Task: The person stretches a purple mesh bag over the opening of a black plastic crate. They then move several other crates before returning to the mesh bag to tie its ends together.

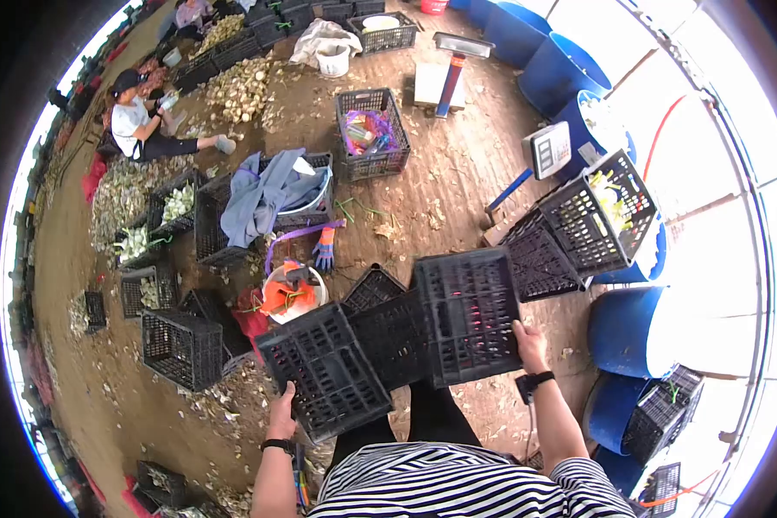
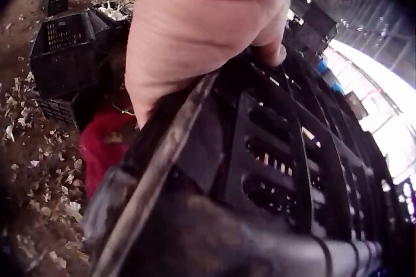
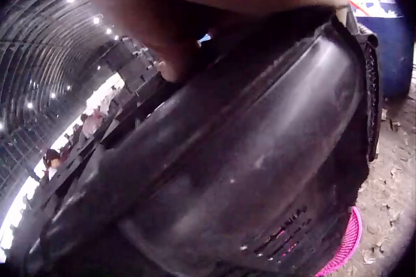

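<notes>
I carry black plastic crates in both hands, held out in front of my body. My left hand (image 1: pixel 282 417) grips the rim of the left crate (image 1: pixel 325 369); in the left wrist view the left hand (image 2: pixel 201 24) curls over the left crate's edge (image 2: pixel 273 160). My right hand (image 1: pixel 529 344) grips the near rim of the right crate (image 1: pixel 468 312), which tilts up on its side. In the right wrist view the right hand (image 3: pixel 195 17) wraps the right crate's rim (image 3: pixel 247 153). A third black crate (image 1: pixel 393 338) sits between the two.
More black crates (image 1: pixel 181 348) stand on the littered dirt floor at left. A white bucket (image 1: pixel 293 293) with orange things is just ahead. Blue barrels (image 1: pixel 626 332) and crates (image 1: pixel 600 211) line the right side. A seated person (image 1: pixel 142 125) works at far left by piles of husks.
</notes>
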